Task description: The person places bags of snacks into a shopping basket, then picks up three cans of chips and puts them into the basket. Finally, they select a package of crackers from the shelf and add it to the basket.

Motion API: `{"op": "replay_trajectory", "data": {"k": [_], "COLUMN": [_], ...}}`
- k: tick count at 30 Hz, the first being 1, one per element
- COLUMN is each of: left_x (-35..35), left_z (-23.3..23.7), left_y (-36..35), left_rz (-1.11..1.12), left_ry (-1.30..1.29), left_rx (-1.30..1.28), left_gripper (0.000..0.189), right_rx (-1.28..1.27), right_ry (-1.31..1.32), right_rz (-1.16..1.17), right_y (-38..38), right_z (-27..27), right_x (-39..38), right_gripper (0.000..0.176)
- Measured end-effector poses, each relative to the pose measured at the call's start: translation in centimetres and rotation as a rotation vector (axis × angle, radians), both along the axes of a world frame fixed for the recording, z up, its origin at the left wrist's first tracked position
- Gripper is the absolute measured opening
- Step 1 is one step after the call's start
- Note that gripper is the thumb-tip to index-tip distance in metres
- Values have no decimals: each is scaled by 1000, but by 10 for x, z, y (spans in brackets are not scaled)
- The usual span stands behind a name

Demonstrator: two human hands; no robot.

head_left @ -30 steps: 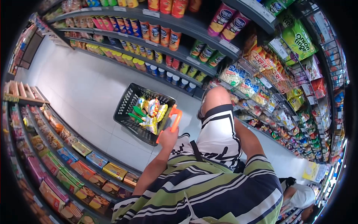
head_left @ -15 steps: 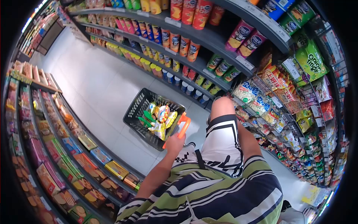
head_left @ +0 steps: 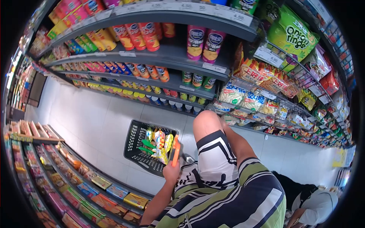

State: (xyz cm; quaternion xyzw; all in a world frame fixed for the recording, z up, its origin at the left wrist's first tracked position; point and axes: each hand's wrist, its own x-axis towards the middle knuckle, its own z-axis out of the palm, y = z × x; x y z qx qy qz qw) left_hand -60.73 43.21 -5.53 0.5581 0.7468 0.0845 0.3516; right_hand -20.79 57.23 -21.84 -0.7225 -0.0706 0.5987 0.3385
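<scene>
The left hand [head_left: 171,171] was closed around the orange handle [head_left: 175,150] of the black shopping basket [head_left: 134,143], which contained snack packets [head_left: 158,143]. The right hand was out of sight.

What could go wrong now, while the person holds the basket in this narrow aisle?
1. Only the left hand grips the orange handle, so the basket might tilt and drop the piled snack packs.
2. Another person crouches close behind on the right; a step back might bump them.
</scene>
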Motion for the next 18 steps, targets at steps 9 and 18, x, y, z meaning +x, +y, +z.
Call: {"op": "replay_trajectory", "data": {"k": [9, 18], "left_x": [0, 0], "left_z": [8, -6], "left_y": [2, -1], "left_rz": [3, 0], "left_ry": [-73, -80], "left_rx": [7, 10], "left_gripper": [43, 37], "right_rx": [-18, -23], "right_ry": [89, 136], "right_rz": [-108, -172], "right_y": [1, 5], "right_z": [1, -6], "right_x": [10, 14], "right_gripper": [18, 20]}}
